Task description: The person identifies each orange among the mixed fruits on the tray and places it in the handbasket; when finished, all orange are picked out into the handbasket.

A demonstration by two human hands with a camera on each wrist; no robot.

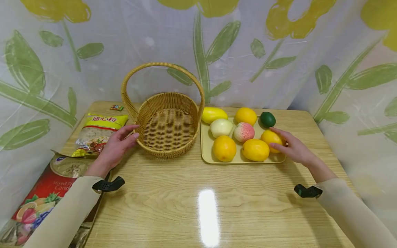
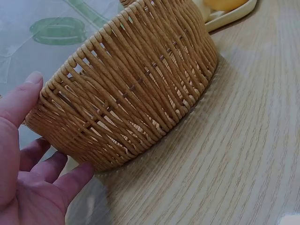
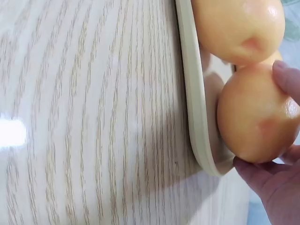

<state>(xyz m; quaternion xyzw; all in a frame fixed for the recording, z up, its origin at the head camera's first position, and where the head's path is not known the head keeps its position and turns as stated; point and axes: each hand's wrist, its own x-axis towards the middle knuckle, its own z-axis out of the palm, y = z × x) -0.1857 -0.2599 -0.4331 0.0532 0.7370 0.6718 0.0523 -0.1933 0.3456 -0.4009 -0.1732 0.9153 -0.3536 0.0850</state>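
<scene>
My left hand (image 1: 119, 146) is at the left side of a round wicker basket (image 1: 169, 151) with a tall arched handle. In the left wrist view its thumb (image 2: 33, 86) lies by the rim, and the other fingers, fairly straight, touch the woven wall. With thumb and fingers my right hand (image 1: 294, 148) holds a yellow-orange fruit (image 1: 272, 140) at the right end of a pale yellow tray (image 1: 235, 160). In the right wrist view this fruit (image 3: 258, 115) sits between thumb and fingers, beside another fruit (image 3: 239, 28). The basket holds nothing.
Also on the tray are a peach (image 1: 244, 132), a pale fruit (image 1: 221, 127), a dark green fruit (image 1: 267, 119) and several yellow ones. Left of the basket lie a yellow-topped food bag (image 1: 100, 129), a large red candy bag (image 1: 46, 186) and a small wrapped sweet (image 1: 116, 107).
</scene>
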